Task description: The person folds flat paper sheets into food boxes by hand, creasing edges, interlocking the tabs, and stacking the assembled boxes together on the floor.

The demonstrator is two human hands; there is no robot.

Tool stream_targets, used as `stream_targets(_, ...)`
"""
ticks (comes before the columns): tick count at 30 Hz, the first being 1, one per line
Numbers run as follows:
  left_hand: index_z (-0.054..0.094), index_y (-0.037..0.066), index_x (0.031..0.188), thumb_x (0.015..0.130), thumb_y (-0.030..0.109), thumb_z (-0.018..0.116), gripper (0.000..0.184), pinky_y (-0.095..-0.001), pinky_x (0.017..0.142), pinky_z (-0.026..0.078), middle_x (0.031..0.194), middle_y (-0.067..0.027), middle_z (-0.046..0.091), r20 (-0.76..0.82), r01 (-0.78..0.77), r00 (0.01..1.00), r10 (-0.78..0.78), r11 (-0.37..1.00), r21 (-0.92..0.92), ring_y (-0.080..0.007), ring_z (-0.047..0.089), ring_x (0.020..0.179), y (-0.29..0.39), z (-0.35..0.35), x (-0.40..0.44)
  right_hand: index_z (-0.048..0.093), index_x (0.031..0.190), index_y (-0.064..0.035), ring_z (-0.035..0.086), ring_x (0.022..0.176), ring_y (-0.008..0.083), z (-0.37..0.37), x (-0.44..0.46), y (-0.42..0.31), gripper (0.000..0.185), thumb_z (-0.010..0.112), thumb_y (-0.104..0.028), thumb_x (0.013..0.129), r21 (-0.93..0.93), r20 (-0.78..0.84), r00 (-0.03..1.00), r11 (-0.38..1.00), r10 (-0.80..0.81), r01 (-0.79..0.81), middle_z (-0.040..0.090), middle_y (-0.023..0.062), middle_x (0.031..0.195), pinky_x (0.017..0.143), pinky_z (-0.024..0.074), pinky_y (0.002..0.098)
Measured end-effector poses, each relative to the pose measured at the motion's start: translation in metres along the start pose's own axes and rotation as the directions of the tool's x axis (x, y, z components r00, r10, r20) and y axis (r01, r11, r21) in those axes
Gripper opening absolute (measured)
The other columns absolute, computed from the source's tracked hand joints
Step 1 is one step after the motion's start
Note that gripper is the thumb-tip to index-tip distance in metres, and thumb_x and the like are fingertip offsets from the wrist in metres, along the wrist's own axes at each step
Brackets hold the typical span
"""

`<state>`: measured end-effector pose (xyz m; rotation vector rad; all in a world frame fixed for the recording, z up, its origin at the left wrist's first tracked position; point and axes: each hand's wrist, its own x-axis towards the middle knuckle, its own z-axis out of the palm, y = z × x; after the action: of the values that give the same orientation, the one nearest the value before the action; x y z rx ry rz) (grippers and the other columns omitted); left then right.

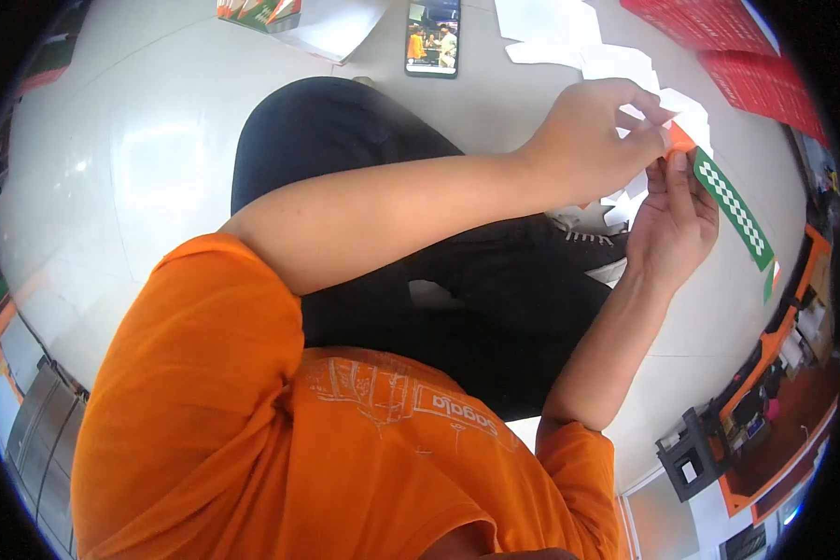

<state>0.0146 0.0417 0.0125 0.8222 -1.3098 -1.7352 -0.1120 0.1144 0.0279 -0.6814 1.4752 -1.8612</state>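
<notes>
Off to the right of the black rectangular smartphone (432,37), the left hand (611,140) pinches the orange end of a flat green-and-white checkered strip (733,209); the right hand (674,219), partly hidden, seems to grip it too.

Bright, even light, white glare on the glossy floor (159,210), strong fisheye curve, black corners, soft outer edges

Shows white checks over green on the strip (733,207), orange at its end; spreads orange over the pale-printed shirt (345,457), black over the trousers (345,135), red over stacks (765,91) toward the right edge of the grey floor (149,168).
</notes>
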Motion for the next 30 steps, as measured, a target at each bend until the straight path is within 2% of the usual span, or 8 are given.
stream_targets(3,0.071,-0.006,0.110,0.090,0.024,0.073,0.036,-0.0307,0.078,0.056,0.106,-0.0169,0.075,0.003,-0.004,1.000,0.004,1.000,0.029,-0.0189,0.073,0.089,0.004,0.001,0.000,0.064,0.112,0.0081,0.070,0.097,0.0237,-0.003,0.002,0.004,0.021,0.068,0.003,0.092,-0.003,0.005,1.000,1.000,0.002,-0.002,0.070,0.0184,0.108,0.086,0.0608,0.0396)
stream_targets(5,0.070,-0.007,0.111,0.089,0.024,0.073,0.037,-0.0297,0.080,0.056,0.108,-0.0179,0.074,0.007,-0.125,0.992,0.125,0.989,0.080,-0.0192,0.074,0.089,-0.009,0.001,0.005,0.063,0.112,0.0093,0.070,0.096,0.0240,-0.005,0.003,0.006,0.021,0.067,0.002,0.093,0.000,0.000,1.000,1.000,-0.010,0.010,0.070,0.0188,0.108,0.085,0.0616,0.0396)
stream_targets(11,0.070,-0.007,0.111,0.090,0.024,0.072,0.037,-0.0292,0.081,0.055,0.115,-0.0177,0.073,0.047,-0.101,0.994,0.097,0.990,0.099,-0.0178,0.073,0.089,-0.010,-0.001,0.005,0.061,0.115,0.0110,0.070,0.097,0.0255,0.002,0.000,0.002,0.025,0.066,0.001,0.094,-0.032,-0.006,1.000,0.999,-0.010,0.010,0.069,0.0200,0.110,0.085,0.0619,0.0407)
stream_targets(20,0.078,0.002,0.103,0.090,0.023,0.074,0.025,-0.0322,0.093,0.053,0.119,-0.0152,0.072,0.075,-0.252,0.967,0.245,0.961,0.109,-0.0196,0.069,0.106,-0.017,-0.006,0.006,0.061,0.119,0.0078,0.068,0.101,0.0247,0.005,-0.003,0.002,0.028,0.068,0.002,0.093,-0.123,0.021,1.000,0.992,0.011,-0.008,0.069,0.0187,0.113,0.087,0.0593,0.0393)
stream_targets(23,0.079,0.005,0.103,0.090,0.023,0.075,0.023,-0.0336,0.095,0.052,0.115,-0.0167,0.073,0.102,-0.183,0.978,0.180,0.983,0.015,-0.0217,0.069,0.108,-0.010,-0.004,0.009,0.062,0.119,0.0060,0.068,0.098,0.0228,0.003,0.002,-0.002,0.029,0.070,0.001,0.092,-0.115,0.042,0.999,0.993,0.011,-0.006,0.069,0.0176,0.112,0.084,0.0584,0.0369)
stream_targets(26,0.078,0.009,0.109,0.088,0.026,0.077,0.027,-0.0328,0.093,0.052,0.112,-0.0195,0.073,0.079,-0.338,0.940,0.331,0.936,0.101,-0.0220,0.070,0.107,-0.022,-0.005,0.006,0.062,0.118,0.0059,0.068,0.095,0.0214,0.003,0.001,0.007,0.028,0.071,0.000,0.091,-0.062,-0.017,0.999,0.997,0.036,-0.037,0.070,0.0167,0.110,0.081,0.0571,0.0337)
stream_targets(29,0.078,0.012,0.112,0.086,0.030,0.080,0.032,-0.0321,0.090,0.053,0.113,-0.0219,0.073,0.128,-0.261,0.963,0.237,0.938,0.230,-0.0232,0.071,0.107,-0.009,-0.005,-0.001,0.063,0.116,0.0054,0.068,0.095,0.0225,0.000,0.002,0.010,0.026,0.071,-0.002,0.092,0.010,0.001,0.999,0.999,0.042,-0.042,0.070,0.0167,0.109,0.081,0.0560,0.0327)
stream_targets(30,0.077,0.011,0.113,0.087,0.031,0.080,0.033,-0.0317,0.087,0.053,0.110,-0.0214,0.073,0.093,-0.301,0.953,0.287,0.928,0.218,-0.0218,0.071,0.106,-0.012,-0.003,-0.001,0.063,0.115,0.0054,0.068,0.095,0.0228,0.000,0.001,0.010,0.025,0.070,-0.002,0.093,0.017,-0.004,0.999,0.999,0.051,-0.051,0.070,0.0166,0.109,0.081,0.0557,0.0325)
